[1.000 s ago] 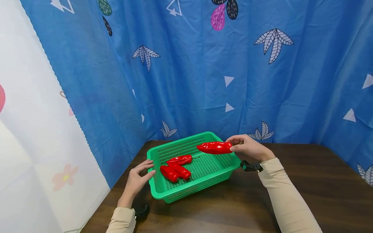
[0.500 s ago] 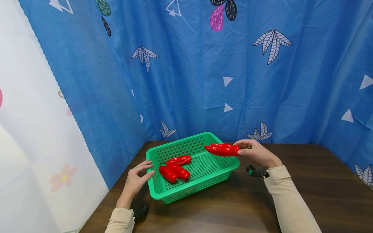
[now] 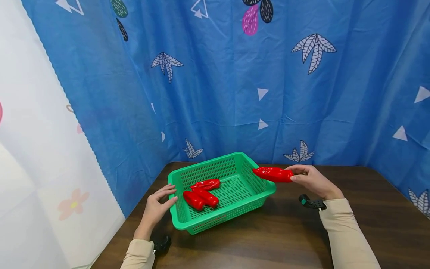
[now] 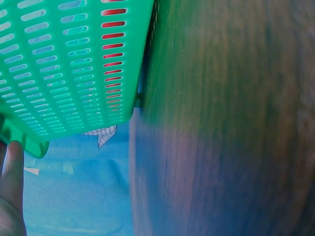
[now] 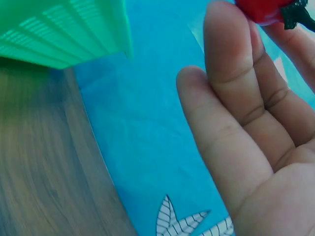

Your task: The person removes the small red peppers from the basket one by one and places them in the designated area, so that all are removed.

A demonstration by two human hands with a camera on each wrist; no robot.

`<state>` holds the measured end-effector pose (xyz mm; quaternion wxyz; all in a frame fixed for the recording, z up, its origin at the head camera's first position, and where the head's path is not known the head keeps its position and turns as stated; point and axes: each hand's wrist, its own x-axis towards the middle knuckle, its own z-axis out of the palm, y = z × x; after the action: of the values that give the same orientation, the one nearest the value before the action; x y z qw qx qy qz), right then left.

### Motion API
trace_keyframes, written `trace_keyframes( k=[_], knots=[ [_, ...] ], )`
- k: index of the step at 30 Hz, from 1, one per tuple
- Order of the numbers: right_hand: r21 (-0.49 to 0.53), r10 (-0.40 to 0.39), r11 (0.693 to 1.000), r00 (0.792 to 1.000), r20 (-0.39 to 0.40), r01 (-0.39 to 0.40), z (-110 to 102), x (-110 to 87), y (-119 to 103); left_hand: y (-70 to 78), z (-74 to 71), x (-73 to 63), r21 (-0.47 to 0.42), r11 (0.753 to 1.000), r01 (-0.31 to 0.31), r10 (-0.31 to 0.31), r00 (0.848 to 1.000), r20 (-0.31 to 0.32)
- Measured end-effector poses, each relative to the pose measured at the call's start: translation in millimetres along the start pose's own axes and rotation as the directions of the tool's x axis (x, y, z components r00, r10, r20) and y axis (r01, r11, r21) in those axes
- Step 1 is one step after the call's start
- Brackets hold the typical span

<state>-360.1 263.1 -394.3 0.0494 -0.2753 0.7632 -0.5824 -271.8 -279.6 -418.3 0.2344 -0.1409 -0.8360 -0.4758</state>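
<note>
My right hand (image 3: pixel 315 182) pinches a long red pepper (image 3: pixel 273 174) near its stem end, its tip pointing left over the right rim of a green plastic basket (image 3: pixel 231 216). In the right wrist view only the pepper's stem end (image 5: pixel 266 11) shows, above the fingers (image 5: pixel 229 49). My left hand (image 3: pixel 157 208) rests on the basket's left rim, fingers extended and thumb apart from them. Inside the basket, toward its left side, lie three more red peppers (image 3: pixel 205 197). The left wrist view shows red through the slots of the basket's wall (image 4: pixel 64 98).
The basket stands at an angle on a dark wooden table (image 3: pixel 255 243). Behind the table hangs a blue patterned curtain (image 3: pixel 215 93), and a white cloth (image 3: pixel 43 149) hangs at the left. Dark wrist straps (image 3: pixel 310 203) sit by both sleeves.
My right hand has carried the red pepper to the right, from above the basket to its right rim and partly past it. The left hand and the basket have stayed in place.
</note>
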Motion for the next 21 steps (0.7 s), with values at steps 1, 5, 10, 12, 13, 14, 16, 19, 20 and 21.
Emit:
trace_keyframes(
  k=[1,5,10,12,13,14,16,19,20,21],
  knots=[
    [0.000,0.002,1.000,1.000,-0.006,-0.002,-1.9,-1.9,0.5,4.6,-0.8,-0.2,0.002,1.000,0.008,-0.008,1.000,0.006],
    [-0.003,0.010,1.000,0.999,-0.034,-0.011,-7.1,-7.8,1.3,7.3,-1.5,0.0,0.005,1.000,0.015,-0.015,1.000,0.008],
    [0.010,0.021,1.000,0.998,-0.055,-0.020,-10.2,-12.3,2.1,8.0,-1.1,-0.2,0.010,1.000,0.021,-0.021,1.000,0.010],
    [0.017,0.019,1.000,0.998,-0.057,-0.018,-11.3,-13.8,2.7,8.2,-1.0,-0.2,0.015,1.000,0.022,-0.023,1.000,0.012],
    [0.020,0.017,1.000,0.998,-0.057,-0.015,-12.2,-14.6,3.1,8.4,-1.0,-0.1,0.016,1.000,0.022,-0.022,1.000,0.012],
    [0.020,0.014,1.000,0.998,-0.059,-0.013,-13.2,-15.5,3.8,8.6,-1.0,0.0,0.016,1.000,0.020,-0.020,1.000,0.012],
    [0.018,0.006,1.000,0.998,-0.069,-0.005,-16.0,-18.1,5.4,9.0,-1.3,0.2,0.016,1.000,0.018,-0.018,1.000,0.011],
    [0.031,0.006,1.000,0.996,-0.091,-0.003,-21.8,-23.9,10.0,9.5,-1.6,0.6,0.018,1.000,0.014,-0.014,1.000,0.007],
    [0.036,0.008,0.999,0.995,-0.098,-0.005,-23.9,-26.3,12.1,9.4,-1.7,0.7,0.020,1.000,0.013,-0.013,1.000,0.008],
    [0.045,0.013,0.999,0.995,-0.101,-0.009,-26.0,-28.6,14.7,9.4,-1.8,0.8,0.022,1.000,0.012,-0.012,1.000,0.008]
  ],
)
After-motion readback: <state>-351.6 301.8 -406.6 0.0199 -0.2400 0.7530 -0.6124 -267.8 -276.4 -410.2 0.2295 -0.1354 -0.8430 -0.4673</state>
